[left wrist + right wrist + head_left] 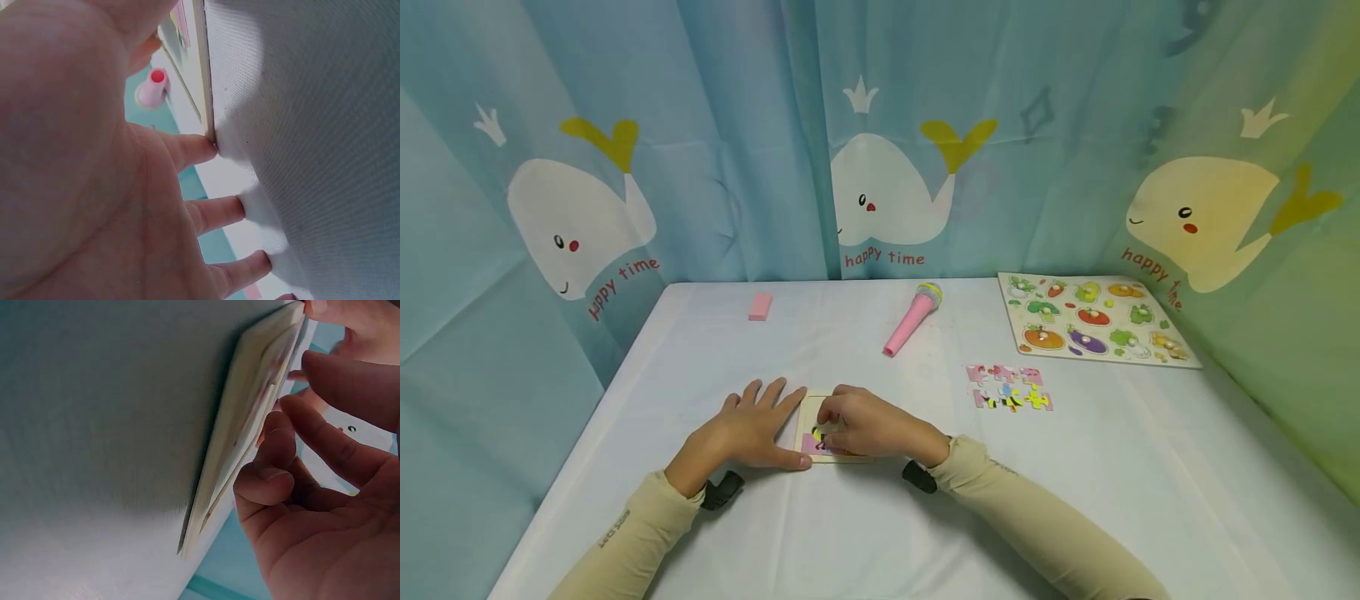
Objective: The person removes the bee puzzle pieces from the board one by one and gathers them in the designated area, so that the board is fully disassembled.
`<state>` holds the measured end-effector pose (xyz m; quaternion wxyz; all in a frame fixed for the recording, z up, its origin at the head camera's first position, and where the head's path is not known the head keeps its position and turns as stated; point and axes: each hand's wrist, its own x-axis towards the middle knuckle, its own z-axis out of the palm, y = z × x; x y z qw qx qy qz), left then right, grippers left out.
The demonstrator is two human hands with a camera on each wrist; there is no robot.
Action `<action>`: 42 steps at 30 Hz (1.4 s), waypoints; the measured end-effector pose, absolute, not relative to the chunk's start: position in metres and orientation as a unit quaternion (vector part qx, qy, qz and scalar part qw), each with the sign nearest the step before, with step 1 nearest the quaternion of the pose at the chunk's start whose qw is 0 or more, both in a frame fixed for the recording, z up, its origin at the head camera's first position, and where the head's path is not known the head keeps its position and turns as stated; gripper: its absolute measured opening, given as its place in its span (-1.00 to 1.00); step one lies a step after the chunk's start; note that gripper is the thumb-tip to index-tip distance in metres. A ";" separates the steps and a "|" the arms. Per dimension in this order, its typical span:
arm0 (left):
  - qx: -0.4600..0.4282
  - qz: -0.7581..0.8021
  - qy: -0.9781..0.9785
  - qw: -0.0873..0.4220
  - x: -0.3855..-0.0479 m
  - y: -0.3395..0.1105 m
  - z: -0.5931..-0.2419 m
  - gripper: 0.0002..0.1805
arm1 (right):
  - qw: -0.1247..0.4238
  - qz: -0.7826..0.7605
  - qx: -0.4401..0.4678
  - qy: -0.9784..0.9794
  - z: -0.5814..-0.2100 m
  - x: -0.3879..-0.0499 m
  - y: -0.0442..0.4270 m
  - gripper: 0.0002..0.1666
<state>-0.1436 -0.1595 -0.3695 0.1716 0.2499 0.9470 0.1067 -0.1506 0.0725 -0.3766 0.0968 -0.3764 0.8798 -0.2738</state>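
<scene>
A small jigsaw tray (805, 411) with a pale wooden rim lies near the table's middle, with pink and yellow bee-patterned pieces (817, 442) showing in its lower part. My left hand (752, 431) is spread on the table at its left side; the index fingertip touches one corner of the tray and the thumb lies by the lower edge. Over the tray hovers my right hand (872, 423). Its fingers bend loosely against the jigsaw surface (250, 425) in the right wrist view, thumb apart from them, and no piece shows between them. The hand hides much of the tray.
Several loose jigsaw pieces (1009, 388) lie right of the tray. Behind them sits a vegetable peg puzzle board (1120, 321). A pink toy microphone (913, 318) and a pink block (760, 306) are farther back. A whale-print curtain (760, 167) encloses the table.
</scene>
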 end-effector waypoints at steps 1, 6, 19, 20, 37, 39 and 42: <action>0.250 0.107 0.947 0.171 -0.144 -0.160 -0.370 0.21 | 0.098 -0.269 -0.376 0.881 -0.377 -0.150 0.072 -0.80; 0.250 0.105 0.947 0.172 -0.144 -0.160 -0.371 0.21 | 0.098 -0.247 -0.377 0.888 -0.378 -0.148 0.069 -0.77; 0.248 0.108 0.947 0.171 -0.145 -0.162 -0.374 0.21 | 0.121 -0.217 -0.378 0.892 -0.377 -0.149 0.060 -0.85; 0.249 0.108 0.947 0.171 -0.145 -0.162 -0.375 0.21 | 0.123 -0.216 -0.375 0.893 -0.377 -0.149 0.060 -0.84; 0.255 0.109 0.946 0.167 -0.144 -0.161 -0.373 0.20 | 0.138 -0.233 -0.375 0.887 -0.374 -0.151 0.055 -0.74; 0.255 0.109 0.946 0.168 -0.145 -0.161 -0.373 0.20 | 0.136 -0.242 -0.378 0.883 -0.375 -0.152 0.055 -0.72; 0.255 0.109 0.946 0.167 -0.145 -0.161 -0.373 0.20 | 0.134 -0.260 -0.383 0.876 -0.376 -0.154 0.056 -0.70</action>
